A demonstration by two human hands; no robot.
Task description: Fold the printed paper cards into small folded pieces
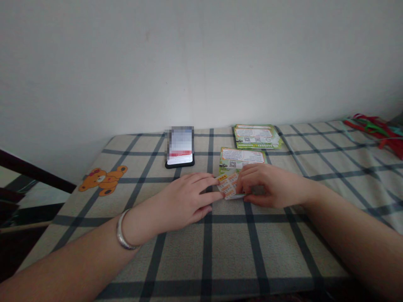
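My left hand [195, 199], with a silver bangle on the wrist, lies on the cloth with its fingers stretched out. Its fingertips touch the left edge of a small printed paper [226, 186] in orange and white. On the other side, my right hand [267, 185] has its fingers curled and closed on the right part of that paper, hiding it there. Just behind, a green-edged printed leaflet [242, 156] with a QR code lies flat, partly covered by the small paper and my right hand.
A stack of similar green leaflets [256, 136] sits by the wall. A lit phone [180, 147] stands to its left. An orange bear cutout [105, 180] lies near the left edge of the checked tablecloth [182, 256]. Red and green strips [378, 130] are heaped far right.
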